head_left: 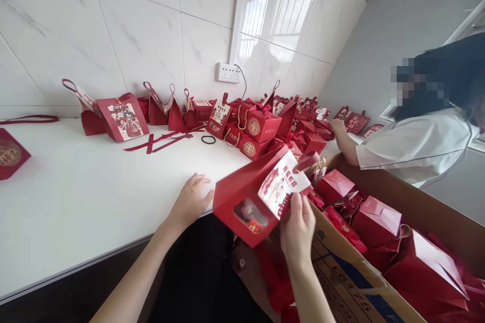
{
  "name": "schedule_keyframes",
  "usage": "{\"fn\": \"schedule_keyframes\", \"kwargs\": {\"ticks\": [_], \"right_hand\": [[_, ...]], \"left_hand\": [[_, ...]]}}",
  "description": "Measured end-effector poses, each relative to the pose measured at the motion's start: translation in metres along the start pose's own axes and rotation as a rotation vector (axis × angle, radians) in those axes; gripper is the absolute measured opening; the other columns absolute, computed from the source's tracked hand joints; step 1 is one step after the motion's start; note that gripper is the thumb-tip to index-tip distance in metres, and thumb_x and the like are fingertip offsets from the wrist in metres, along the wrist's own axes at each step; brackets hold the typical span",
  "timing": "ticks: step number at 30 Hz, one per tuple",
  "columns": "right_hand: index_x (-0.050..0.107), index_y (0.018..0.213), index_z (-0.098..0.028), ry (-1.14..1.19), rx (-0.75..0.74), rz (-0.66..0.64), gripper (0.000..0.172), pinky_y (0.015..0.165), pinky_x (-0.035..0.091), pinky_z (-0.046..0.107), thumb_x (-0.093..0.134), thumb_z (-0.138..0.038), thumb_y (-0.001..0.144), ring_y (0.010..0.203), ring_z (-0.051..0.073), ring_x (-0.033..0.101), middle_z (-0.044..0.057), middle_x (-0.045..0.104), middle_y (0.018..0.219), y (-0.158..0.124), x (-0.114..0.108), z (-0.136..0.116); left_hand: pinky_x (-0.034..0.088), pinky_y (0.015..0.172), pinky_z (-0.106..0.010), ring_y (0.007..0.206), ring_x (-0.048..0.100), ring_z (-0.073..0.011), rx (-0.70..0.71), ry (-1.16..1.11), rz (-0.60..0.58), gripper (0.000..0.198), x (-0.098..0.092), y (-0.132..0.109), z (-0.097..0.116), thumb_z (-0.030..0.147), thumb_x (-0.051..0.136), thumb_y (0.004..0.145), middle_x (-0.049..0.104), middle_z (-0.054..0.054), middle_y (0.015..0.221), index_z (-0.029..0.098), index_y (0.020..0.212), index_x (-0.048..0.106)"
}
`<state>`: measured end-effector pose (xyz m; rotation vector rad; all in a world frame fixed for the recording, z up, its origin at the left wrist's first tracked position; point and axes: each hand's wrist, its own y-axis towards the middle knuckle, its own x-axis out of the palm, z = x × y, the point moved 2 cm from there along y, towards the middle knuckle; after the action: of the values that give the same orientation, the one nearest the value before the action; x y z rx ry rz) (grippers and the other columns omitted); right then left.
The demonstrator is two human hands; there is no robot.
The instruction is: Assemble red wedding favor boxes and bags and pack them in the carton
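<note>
In the head view my right hand [299,227] pinches a red gift box [235,189] near its top, by the white printed card [284,184]. The box is tilted in the air just past the table's front edge. A clear window in its side shows something small inside, too blurred to name. A ribbon loop [306,161] sticks out at the top. My left hand [193,197] is at the table edge, to the left of the box, with fingers apart and nothing in them.
A large cardboard carton [352,267] full of red boxes [377,217] stands at the right. More gift boxes [261,123] crowd the white table [94,202] along the wall, near loose ribbons [159,141] and a black ring [208,139]. Another person [424,141] reaches over the far end.
</note>
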<state>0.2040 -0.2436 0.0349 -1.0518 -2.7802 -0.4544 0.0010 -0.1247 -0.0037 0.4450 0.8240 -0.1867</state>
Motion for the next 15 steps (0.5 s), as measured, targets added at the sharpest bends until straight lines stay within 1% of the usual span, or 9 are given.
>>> {"fn": "schedule_keyframes", "kwargs": {"ticks": [2,4,6,9,12,15], "right_hand": [[0.063,0.082,-0.021,-0.223,-0.175,0.010,0.022,0.063,0.051,0.025,0.059,-0.043,0.080,0.073,0.017,0.060,0.003,0.066,0.081,0.004,-0.012,-0.018],[0.062,0.072,-0.020,-0.368,-0.262,-0.018,0.021,0.055,0.047,0.023,0.061,-0.041,0.078,0.062,0.014,0.055,0.001,0.062,0.070,0.006,-0.023,-0.031],[0.060,0.067,-0.020,-0.419,-0.269,-0.020,0.024,0.048,0.043,0.021,0.061,-0.041,0.078,0.055,0.013,0.051,0.000,0.058,0.064,0.007,-0.031,-0.037],[0.059,0.065,-0.019,-0.450,-0.223,0.015,0.027,0.044,0.039,0.020,0.061,-0.043,0.077,0.051,0.012,0.048,-0.001,0.057,0.060,0.005,-0.039,-0.040],[0.060,0.067,-0.018,-0.442,-0.186,0.022,0.029,0.044,0.041,0.020,0.062,-0.045,0.076,0.052,0.011,0.049,-0.001,0.058,0.060,0.003,-0.042,-0.040],[0.062,0.072,-0.017,-0.415,-0.173,0.007,0.029,0.047,0.045,0.019,0.061,-0.045,0.077,0.055,0.012,0.053,0.000,0.061,0.065,0.002,-0.044,-0.040]], "left_hand": [[0.035,0.105,-0.048,0.129,0.039,-0.0307,-0.005,0.017,-0.022,0.031,0.001,0.000,0.000,0.035,0.042,0.082,0.057,-0.013,0.121,0.018,0.101,0.060],[0.035,0.105,-0.048,0.129,0.039,-0.0307,0.002,0.052,-0.023,0.030,0.002,0.000,0.000,0.035,0.042,0.082,0.057,-0.013,0.122,0.019,0.100,0.060],[0.035,0.105,-0.048,0.129,0.039,-0.0309,0.017,0.087,-0.029,0.031,0.003,0.000,0.001,0.035,0.042,0.082,0.056,-0.014,0.123,0.018,0.100,0.061],[0.035,0.105,-0.047,0.131,0.037,-0.0302,-0.003,0.133,-0.073,0.036,0.003,0.000,0.002,0.037,0.040,0.083,0.054,-0.014,0.126,0.017,0.104,0.060],[0.031,0.107,-0.048,0.134,0.032,-0.0302,-0.010,0.185,-0.142,0.045,0.001,0.000,0.004,0.043,0.038,0.083,0.050,-0.013,0.132,0.015,0.112,0.058],[0.022,0.111,-0.051,0.138,0.024,-0.0313,0.036,0.275,-0.224,0.060,0.000,0.000,0.007,0.054,0.042,0.080,0.043,-0.012,0.141,0.015,0.124,0.053]]}}
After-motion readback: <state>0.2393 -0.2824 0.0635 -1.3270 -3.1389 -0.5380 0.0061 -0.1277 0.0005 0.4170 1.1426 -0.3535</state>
